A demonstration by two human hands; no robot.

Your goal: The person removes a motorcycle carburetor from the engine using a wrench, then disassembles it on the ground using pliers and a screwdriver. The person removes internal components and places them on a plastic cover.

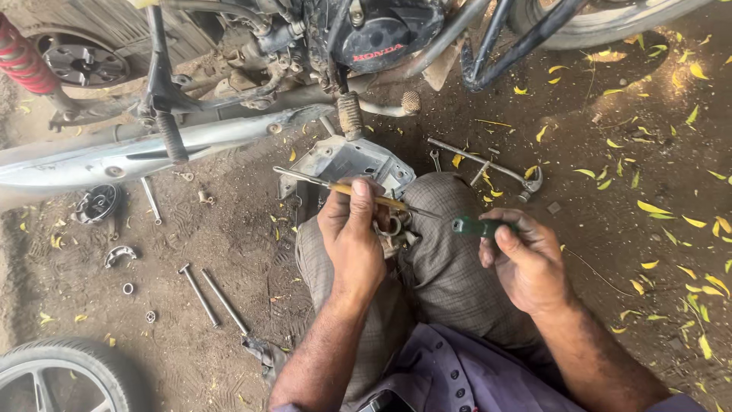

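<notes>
Left hand (352,240) pinches a thin rod (335,187) over a small metal part (393,229); right hand (526,259) grips a green-handled screwdriver (476,226), beside a motorcycle (366,38).

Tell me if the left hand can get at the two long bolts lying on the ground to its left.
Probably yes. The two long bolts lie on open dirt with nothing over them, but the left hand holds a long thin tool, which it would have to put down first.

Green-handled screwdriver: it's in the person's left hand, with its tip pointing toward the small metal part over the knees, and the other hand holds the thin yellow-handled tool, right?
Not quite. The head view shows the green-handled screwdriver in the right hand, not the left. Its tip does point toward the small metal part over the knees, and the other hand, the left hand, holds the thin yellow-handled tool.
</notes>
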